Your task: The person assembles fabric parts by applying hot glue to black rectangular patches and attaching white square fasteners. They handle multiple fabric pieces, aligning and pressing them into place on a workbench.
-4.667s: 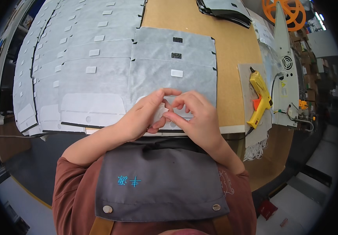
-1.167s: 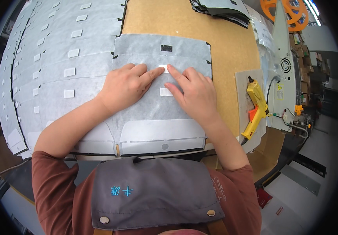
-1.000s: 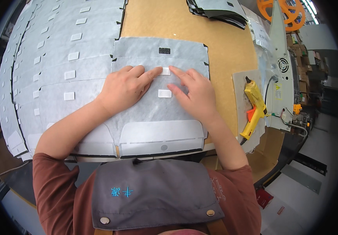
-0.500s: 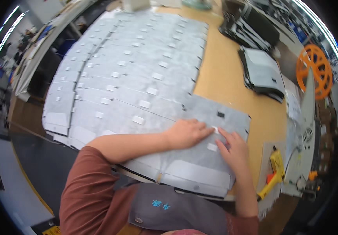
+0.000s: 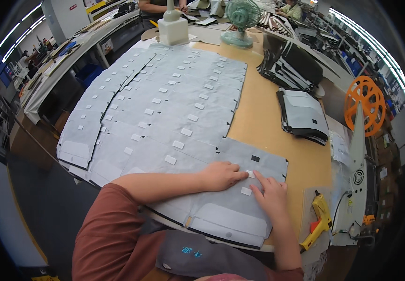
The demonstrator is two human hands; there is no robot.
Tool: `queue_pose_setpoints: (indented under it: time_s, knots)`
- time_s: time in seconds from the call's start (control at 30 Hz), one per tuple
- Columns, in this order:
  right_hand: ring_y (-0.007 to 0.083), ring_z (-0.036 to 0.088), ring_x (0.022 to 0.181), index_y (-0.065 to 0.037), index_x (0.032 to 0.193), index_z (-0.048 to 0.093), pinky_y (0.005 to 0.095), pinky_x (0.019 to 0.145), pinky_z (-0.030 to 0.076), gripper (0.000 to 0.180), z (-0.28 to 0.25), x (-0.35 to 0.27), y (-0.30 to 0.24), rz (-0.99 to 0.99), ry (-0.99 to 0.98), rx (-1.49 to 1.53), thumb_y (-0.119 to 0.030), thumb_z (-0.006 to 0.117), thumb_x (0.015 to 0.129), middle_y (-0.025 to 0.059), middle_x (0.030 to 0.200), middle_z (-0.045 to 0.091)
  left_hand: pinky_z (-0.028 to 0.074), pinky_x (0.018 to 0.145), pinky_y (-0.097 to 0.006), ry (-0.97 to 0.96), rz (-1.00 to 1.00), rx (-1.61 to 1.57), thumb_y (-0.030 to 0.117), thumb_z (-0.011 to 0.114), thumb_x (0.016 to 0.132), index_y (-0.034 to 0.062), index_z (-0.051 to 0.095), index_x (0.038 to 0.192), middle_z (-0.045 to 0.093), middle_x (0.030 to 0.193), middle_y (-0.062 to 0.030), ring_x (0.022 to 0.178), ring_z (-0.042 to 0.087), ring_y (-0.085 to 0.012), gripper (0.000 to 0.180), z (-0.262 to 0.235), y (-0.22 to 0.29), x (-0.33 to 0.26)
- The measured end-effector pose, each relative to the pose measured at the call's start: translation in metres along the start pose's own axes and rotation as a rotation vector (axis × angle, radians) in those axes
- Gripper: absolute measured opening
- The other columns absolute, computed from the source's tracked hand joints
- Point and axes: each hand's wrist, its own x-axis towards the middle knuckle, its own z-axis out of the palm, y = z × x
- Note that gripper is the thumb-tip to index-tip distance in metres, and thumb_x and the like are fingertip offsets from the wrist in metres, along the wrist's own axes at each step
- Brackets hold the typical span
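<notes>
So the white patch [image 5: 251, 173] sits on the grey sheet [image 5: 231, 152] with 2 index fingertips at its ends: left hand [image 5: 222, 176] at 9 o'clock, fingers curled under so can't tell if they've got anything, right hand [image 5: 272, 193] at 4 o'clock, thumb and index spread, just touching, not gripping. Black patch [image 5: 255, 158] near 12, another patch [image 5: 246, 191] near 6. Further out: glue gun [image 5: 322, 215] at 4, orange reel [image 5: 364, 105] at 2, fan [image 5: 242, 13] at 12.
</notes>
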Motion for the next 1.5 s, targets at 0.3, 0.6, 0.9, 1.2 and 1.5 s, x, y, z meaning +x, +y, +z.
queue_pose_setpoints:
  time_s: [0.3, 0.6, 0.9, 1.2, 1.5]
  knots:
    - [0.0265, 0.059, 0.085, -0.011, 0.120, 0.062, 0.0402, 0.082, 0.046, 0.040, -0.042, -0.029, 0.012, 0.282, 0.176, 0.162, -0.026, 0.071, 0.084, 0.0102, 0.090, 0.059, 0.051, 0.061, -0.039, -0.006, -0.049, 0.030, 0.021, 0.058, 0.092, 0.0193, 0.059, 0.120, 0.061, 0.080, -0.0036, 0.073, 0.064, -0.0246, 0.028, -0.003, 0.008, 0.004]
    - [0.0396, 0.057, 0.096, 0.001, 0.100, 0.053, 0.0474, 0.082, 0.046, 0.039, -0.062, -0.189, 0.093, 0.854, 0.460, -0.389, -0.027, 0.073, 0.081, 0.0184, 0.097, 0.055, 0.052, 0.064, -0.040, 0.054, -0.072, -0.014, 0.019, 0.056, 0.093, 0.0133, 0.053, 0.121, 0.067, 0.090, -0.0070, 0.080, 0.066, -0.0275, 0.029, -0.005, 0.013, 0.003]
    - [0.0388, 0.061, 0.072, 0.002, 0.101, 0.054, 0.0469, 0.069, 0.051, 0.044, -0.057, -0.217, 0.137, 1.025, 0.365, 0.034, -0.030, 0.074, 0.079, 0.0162, 0.080, 0.061, 0.049, 0.053, -0.033, 0.114, 0.164, 0.280, 0.031, 0.064, 0.089, 0.0170, 0.060, 0.112, 0.057, 0.075, -0.0003, 0.067, 0.061, -0.0200, 0.027, -0.013, 0.021, 0.002]
    - [0.0167, 0.059, 0.065, -0.005, 0.108, 0.053, 0.0287, 0.057, 0.050, 0.030, -0.075, -0.207, 0.109, 0.959, 0.753, 1.200, -0.018, 0.067, 0.085, 0.0036, 0.080, 0.056, 0.050, 0.058, -0.036, 0.120, 0.001, -0.193, 0.035, 0.063, 0.091, 0.0146, 0.067, 0.100, 0.065, 0.079, -0.0057, 0.069, 0.065, -0.0232, 0.023, -0.036, 0.109, -0.014]
    - [0.0158, 0.063, 0.092, -0.002, 0.128, 0.050, 0.0266, 0.076, 0.053, 0.035, -0.162, -0.125, 0.035, 0.080, 1.003, 1.924, -0.014, 0.058, 0.097, 0.0079, 0.108, 0.063, 0.052, 0.080, -0.039, -0.576, -0.011, -0.809, 0.057, 0.055, 0.092, 0.0104, 0.065, 0.120, 0.069, 0.101, -0.0188, 0.089, 0.066, -0.0369, 0.056, -0.021, 0.179, -0.033]
